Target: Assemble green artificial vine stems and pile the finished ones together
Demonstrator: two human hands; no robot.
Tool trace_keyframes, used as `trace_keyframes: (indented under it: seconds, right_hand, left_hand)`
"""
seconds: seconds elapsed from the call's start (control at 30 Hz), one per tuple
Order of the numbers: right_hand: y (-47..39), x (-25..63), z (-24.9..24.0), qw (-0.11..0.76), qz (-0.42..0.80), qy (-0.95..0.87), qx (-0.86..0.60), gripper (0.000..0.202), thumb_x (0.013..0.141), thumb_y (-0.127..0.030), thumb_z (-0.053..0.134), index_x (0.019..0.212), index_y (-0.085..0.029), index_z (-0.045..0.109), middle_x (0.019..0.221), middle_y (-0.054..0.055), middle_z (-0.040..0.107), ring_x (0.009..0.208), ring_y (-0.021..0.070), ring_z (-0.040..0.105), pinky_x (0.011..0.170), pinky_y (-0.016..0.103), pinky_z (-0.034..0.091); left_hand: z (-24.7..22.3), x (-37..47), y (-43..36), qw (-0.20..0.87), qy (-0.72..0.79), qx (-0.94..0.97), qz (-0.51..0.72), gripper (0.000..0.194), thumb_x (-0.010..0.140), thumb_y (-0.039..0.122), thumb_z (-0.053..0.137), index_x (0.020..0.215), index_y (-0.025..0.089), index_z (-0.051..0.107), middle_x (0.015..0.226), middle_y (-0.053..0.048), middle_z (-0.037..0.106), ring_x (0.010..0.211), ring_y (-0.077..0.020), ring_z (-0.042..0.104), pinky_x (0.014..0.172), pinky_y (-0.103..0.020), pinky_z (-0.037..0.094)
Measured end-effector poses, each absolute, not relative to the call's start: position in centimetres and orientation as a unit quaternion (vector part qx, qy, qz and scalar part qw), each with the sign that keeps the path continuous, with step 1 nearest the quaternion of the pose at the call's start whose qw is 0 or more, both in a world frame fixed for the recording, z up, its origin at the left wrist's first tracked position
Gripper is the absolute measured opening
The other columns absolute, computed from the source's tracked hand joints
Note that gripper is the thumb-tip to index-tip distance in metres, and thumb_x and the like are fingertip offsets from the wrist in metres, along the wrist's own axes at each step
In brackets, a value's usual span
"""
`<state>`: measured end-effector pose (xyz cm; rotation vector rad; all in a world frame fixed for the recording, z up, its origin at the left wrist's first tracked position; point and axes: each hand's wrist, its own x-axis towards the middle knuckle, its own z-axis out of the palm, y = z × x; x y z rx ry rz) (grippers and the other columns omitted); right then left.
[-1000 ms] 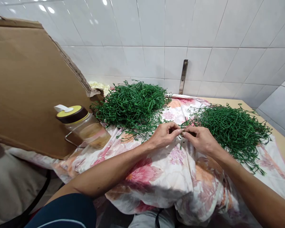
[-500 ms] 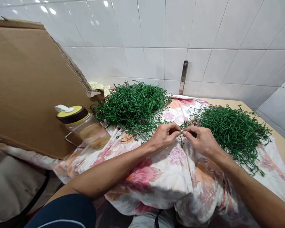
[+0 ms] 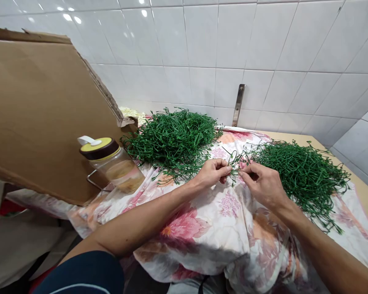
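Thin green stems with small tips lie in two heaps on a floral cloth (image 3: 187, 228): a left heap (image 3: 174, 139) and a right heap (image 3: 303, 171). Between the heaps, my left hand (image 3: 215, 172) pinches a few green stems, their tips spreading past its fingers. Just to its right, my right hand (image 3: 262, 181) has thumb and forefinger pinched on a stem end. A small gap separates the two hands. More loose stems lie just behind the fingertips.
A jar (image 3: 113, 163) with a yellow and brown lid stands at the left, before a large cardboard box (image 3: 43, 110). Pale pieces (image 3: 133, 115) lie behind the left heap. A metal strip (image 3: 238, 105) is fixed to the tiled wall (image 3: 199, 41).
My hands have moved slightly apart, from fingertips almost touching to a small gap. More stem tips now show at my left fingers. The camera view has shifted a little.
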<state>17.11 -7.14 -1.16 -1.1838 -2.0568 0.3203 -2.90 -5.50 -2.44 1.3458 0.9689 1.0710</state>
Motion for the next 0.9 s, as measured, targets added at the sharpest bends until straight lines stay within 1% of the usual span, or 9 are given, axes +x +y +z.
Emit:
trace_keyframes:
  seconds: [0.13,0.23,0.33,0.43,0.53,0.6,0.7,0.8,0.9]
  right_hand:
    - [-7.2,17.2,-0.9,0.378,0.102,-0.808,-0.44,0.018,0.094,-0.03,0.06,0.085,-0.021,0.071,0.089,0.008,0.075,0.082,0.0218,0.066,0.078,0.034,0.048]
    - [-7.4,17.2,-0.5,0.392,0.147,-0.8,-0.43,0.016,0.094,-0.034,0.062,0.093,-0.02,0.072,0.094,0.008,0.074,0.084,0.0215,0.066,0.079,0.034,0.049]
    - [-7.3,17.4,0.1,0.414,0.289,-0.745,-0.436,0.028,0.093,-0.045,0.064,0.101,-0.019,0.071,0.096,0.009,0.072,0.082,0.0208,0.065,0.075,0.033,0.051]
    - [-7.0,17.7,0.4,0.433,0.467,-0.644,-0.424,0.044,0.093,-0.059,0.059,0.098,-0.017,0.069,0.095,0.01,0.07,0.078,0.0192,0.063,0.071,0.032,0.052]
    - [-6.5,17.9,0.1,0.41,0.582,-0.571,-0.408,0.05,0.088,-0.065,0.062,0.1,-0.017,0.068,0.098,0.011,0.069,0.075,0.0171,0.062,0.066,0.031,0.052]
    - [-6.4,17.8,-0.3,0.374,0.593,-0.582,-0.412,0.049,0.084,-0.064,0.069,0.099,-0.017,0.067,0.087,0.007,0.066,0.067,0.0142,0.057,0.058,0.027,0.046]
    - [-6.4,17.4,-0.7,0.319,0.565,-0.639,-0.413,0.046,0.082,-0.062,0.072,0.089,-0.017,0.067,0.067,-0.001,0.054,0.056,0.0101,0.043,0.05,0.024,0.033]
    - [-6.5,16.9,-0.9,0.294,0.547,-0.669,-0.408,0.048,0.078,-0.063,0.075,0.081,-0.016,0.066,0.065,-0.003,0.048,0.056,0.0088,0.035,0.051,0.024,0.025]
    - [-6.6,16.8,-0.8,0.297,0.539,-0.674,-0.408,0.05,0.072,-0.063,0.079,0.077,-0.015,0.064,0.066,-0.003,0.048,0.058,0.0092,0.034,0.053,0.025,0.023]
  left_hand:
    - [-2.6,-2.8,-5.3,0.521,0.413,0.6,0.445,0.034,0.08,0.043,0.075,0.077,0.014,0.058,0.058,0.002,0.059,0.048,-0.0082,0.054,0.049,-0.021,0.043]
    - [-2.5,-2.7,-5.3,0.501,0.414,0.607,0.458,0.034,0.08,0.043,0.074,0.077,0.014,0.058,0.058,0.003,0.057,0.047,-0.0077,0.052,0.048,-0.02,0.042]
    - [-2.4,-2.7,-5.4,0.511,0.405,0.6,0.463,0.035,0.08,0.045,0.074,0.077,0.014,0.057,0.057,0.003,0.057,0.047,-0.0078,0.051,0.048,-0.021,0.041]
    - [-2.3,-2.8,-5.4,0.525,0.392,0.605,0.454,0.038,0.079,0.049,0.075,0.077,0.014,0.058,0.058,0.002,0.057,0.049,-0.0083,0.052,0.051,-0.022,0.042]
    - [-2.3,-3.0,-5.4,0.536,0.38,0.611,0.442,0.041,0.08,0.052,0.075,0.076,0.014,0.06,0.058,0.002,0.058,0.051,-0.0084,0.053,0.053,-0.022,0.041]
    - [-2.4,-3.1,-5.4,0.54,0.373,0.609,0.445,0.042,0.081,0.053,0.074,0.077,0.014,0.06,0.058,0.002,0.058,0.051,-0.0083,0.053,0.054,-0.022,0.041]
    - [-2.5,-3.1,-5.3,0.537,0.365,0.609,0.455,0.042,0.08,0.054,0.074,0.078,0.014,0.061,0.059,0.002,0.06,0.051,-0.0085,0.052,0.054,-0.022,0.041]
    - [-2.3,-3.0,-5.5,0.53,0.364,0.618,0.453,0.043,0.08,0.054,0.075,0.078,0.013,0.062,0.059,0.001,0.06,0.05,-0.0082,0.051,0.053,-0.022,0.039]
    - [-1.9,-3.0,-5.7,0.528,0.366,0.624,0.444,0.043,0.081,0.053,0.074,0.077,0.012,0.062,0.057,0.001,0.058,0.05,-0.0081,0.051,0.053,-0.022,0.037]
